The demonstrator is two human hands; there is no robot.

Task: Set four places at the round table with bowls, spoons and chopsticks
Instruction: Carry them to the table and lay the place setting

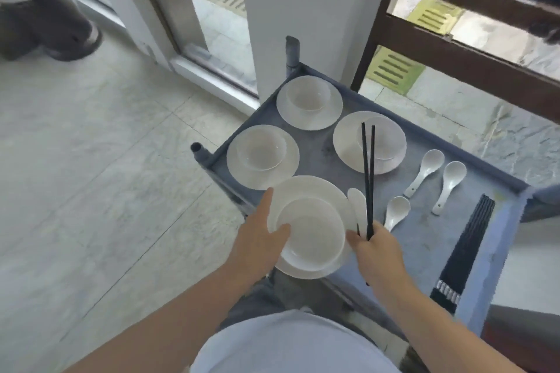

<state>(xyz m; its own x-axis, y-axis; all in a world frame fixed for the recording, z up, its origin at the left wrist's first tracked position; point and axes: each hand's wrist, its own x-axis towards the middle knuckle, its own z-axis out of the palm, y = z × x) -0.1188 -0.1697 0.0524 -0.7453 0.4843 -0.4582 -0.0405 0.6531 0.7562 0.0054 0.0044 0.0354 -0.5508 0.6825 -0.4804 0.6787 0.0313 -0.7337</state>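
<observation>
I am looking down at a blue service cart [497, 239], and I am holding the first place setting above its near-left corner. My left hand [260, 239] is grasping the plate [306, 191] by its left rim, with the thumb lying over the edge of the bowl [312, 233] that is sitting on this plate. My right hand [378, 248] is closing around one pair of chopsticks [368, 179] and, as far as I can tell, a white spoon [357, 206] that is touching the right rim of the plate; the fingers on the spoon are partly hidden.

The long axis of the chopsticks is pointing away from me, toward the far edge of the cart, and the tips are passing over the plate and bowl [369, 142] standing near the far-right side. Two more bowls on plates are waiting at the far corner [309, 103] and along the left edge [263, 157]. Three loose spoons [424, 172] are lying near the right edge, and the remaining bundle of chopsticks [466, 248] is lying along the near-right edge, closer to my right hand.

The round table is not in view, so I am judging that the setting must be carried away from the cart.
</observation>
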